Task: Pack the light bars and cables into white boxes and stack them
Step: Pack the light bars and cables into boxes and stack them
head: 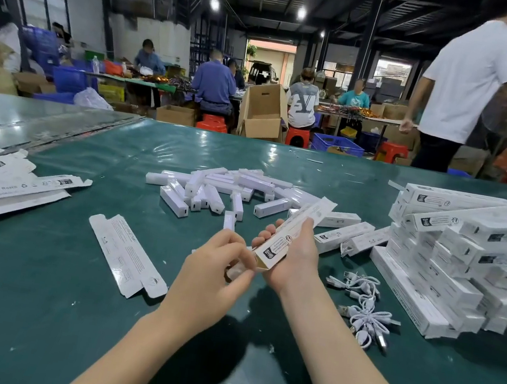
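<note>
right hand (pixel 294 259) wraps a long white cardboard box (pixel 293 228) | left hand (pixel 216 269) pinches a pale item (pixel 233 273) at its open end, too blurred to name | thin cables (pixel 367 306) coiled rightward

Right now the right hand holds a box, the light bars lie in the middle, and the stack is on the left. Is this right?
Not quite: the head view shows the stack on the right. The right hand does hold a box, and the light bars lie in the middle.
</note>
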A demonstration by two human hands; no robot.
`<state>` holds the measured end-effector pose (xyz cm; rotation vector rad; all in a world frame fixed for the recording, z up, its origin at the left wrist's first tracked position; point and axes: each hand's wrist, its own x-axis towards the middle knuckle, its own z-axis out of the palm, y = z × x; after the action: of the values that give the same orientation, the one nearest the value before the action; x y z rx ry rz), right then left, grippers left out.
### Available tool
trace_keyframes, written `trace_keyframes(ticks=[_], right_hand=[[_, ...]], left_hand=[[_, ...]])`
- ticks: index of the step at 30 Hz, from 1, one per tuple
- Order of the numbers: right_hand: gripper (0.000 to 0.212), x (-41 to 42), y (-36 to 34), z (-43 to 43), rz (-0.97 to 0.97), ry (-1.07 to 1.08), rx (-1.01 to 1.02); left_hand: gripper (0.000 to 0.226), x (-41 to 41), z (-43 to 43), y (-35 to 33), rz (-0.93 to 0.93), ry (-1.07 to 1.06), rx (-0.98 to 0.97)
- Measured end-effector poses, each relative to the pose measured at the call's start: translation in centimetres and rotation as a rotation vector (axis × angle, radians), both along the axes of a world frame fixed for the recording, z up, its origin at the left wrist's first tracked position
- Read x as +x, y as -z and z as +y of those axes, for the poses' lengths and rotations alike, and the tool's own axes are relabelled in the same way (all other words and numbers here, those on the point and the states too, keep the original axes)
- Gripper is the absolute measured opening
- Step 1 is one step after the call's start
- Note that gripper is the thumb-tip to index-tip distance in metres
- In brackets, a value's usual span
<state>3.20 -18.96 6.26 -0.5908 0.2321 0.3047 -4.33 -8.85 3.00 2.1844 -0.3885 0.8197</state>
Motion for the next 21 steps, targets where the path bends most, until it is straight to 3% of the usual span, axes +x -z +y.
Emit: trace_keyframes(ticks=[3,7,12,14,21], right_hand=[[0.047,-0.3,-0.1,0.4,-0.017,0.030,0.005],[0.040,-0.8,-0.1,1.2,-0.053,0.105,-0.047],[0.038,-1.1,-0.4,1.3,-0.052,0.167,-0.080],[0.039,-0.9,-0.6,0.9,-0.048,0.202,-0.071],[0.038,-1.4,-0.5,1.2,-0.010,0.187,-0.032]], left_hand=[[0.024,0.1,-0.1,-0.1,0.038,-0.062,-0.186],[0.026,0.4,-0.2,-0.5,0.259,-0.087,-0.545],[0.019,0.3,-0.2,-1.3,0.441,0.259,-1.009],[0.019,0.4,-0.2,-1.3,0.448,0.273,-1.090],[0.020,0.5,-0.4,-1.0,0.470,0.156,-1.102]])
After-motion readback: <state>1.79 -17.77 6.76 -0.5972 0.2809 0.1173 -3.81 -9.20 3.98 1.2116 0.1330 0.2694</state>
